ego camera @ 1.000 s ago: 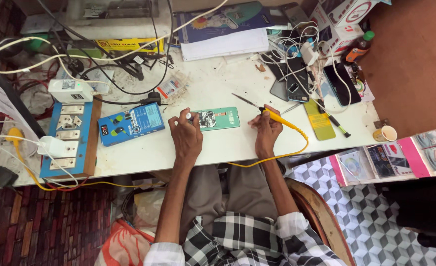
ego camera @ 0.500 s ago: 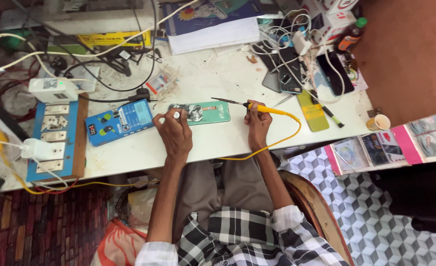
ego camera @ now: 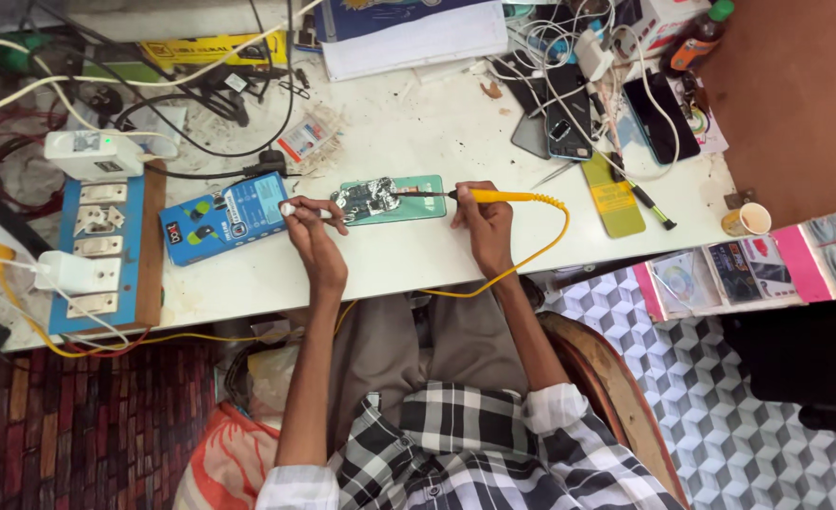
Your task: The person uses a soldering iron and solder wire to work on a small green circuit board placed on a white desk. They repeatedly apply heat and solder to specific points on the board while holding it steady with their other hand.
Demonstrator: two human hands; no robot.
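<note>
A green opened phone [ego camera: 408, 203] lies on the white workbench [ego camera: 418, 142], its inner board exposed at the left end. My right hand [ego camera: 484, 227] grips a yellow-handled soldering iron [ego camera: 498, 196], whose dark tip reaches left onto the phone's board. My left hand [ego camera: 314, 227] pinches a small white pen-like tool [ego camera: 297, 210] at the phone's left end. A yellow cord [ego camera: 540, 250] loops from the iron over the bench's front edge.
A blue box [ego camera: 224, 217] lies left of the phone, beyond it a blue switchboard [ego camera: 101, 246] with white plugs. Several phones and cables [ego camera: 578, 104] crowd the back right. A yellow case [ego camera: 613, 196], a screwdriver [ego camera: 649, 206] and a paper cup [ego camera: 746, 220] sit right.
The soldering iron's tip has swung down onto the phone's board. My left hand has shifted left and now holds the white tool. The view has moved closer.
</note>
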